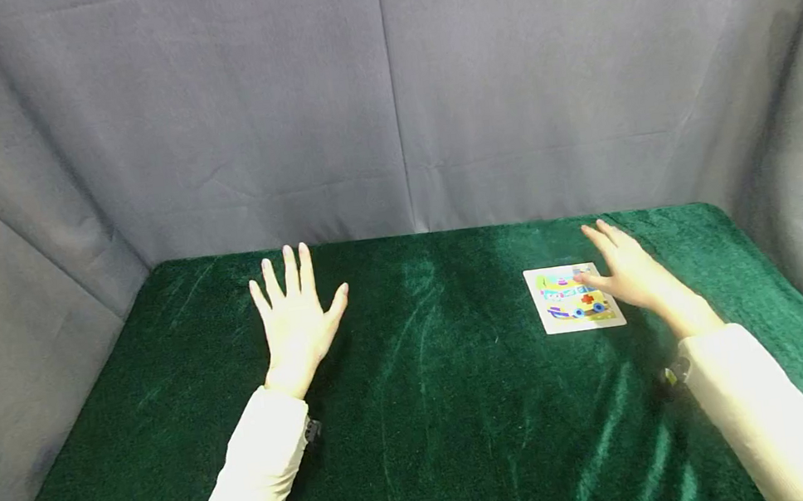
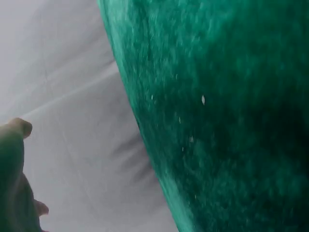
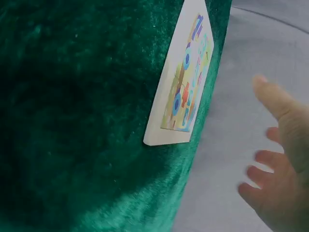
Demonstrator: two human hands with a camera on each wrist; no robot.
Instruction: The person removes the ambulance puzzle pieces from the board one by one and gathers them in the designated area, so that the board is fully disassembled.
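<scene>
Fingers (image 1: 291, 274) apart on both my hands, nothing gripped. Left hand (image 1: 296, 328) over green cloth (image 1: 422, 415); right hand (image 1: 634, 276) near picture board (image 1: 572, 306), right of centre. I'd favour gentle edge pinch.

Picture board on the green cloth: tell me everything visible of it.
The picture board is thin and roughly square, with rounded corners and a white border around a colourful vehicle with blue wheels and a red cross. It looks stiff, perhaps card or wood. It lies flat, face up, on the green cloth, right of centre in the head view. The right hand hovers by it, apparently not touching.
</scene>
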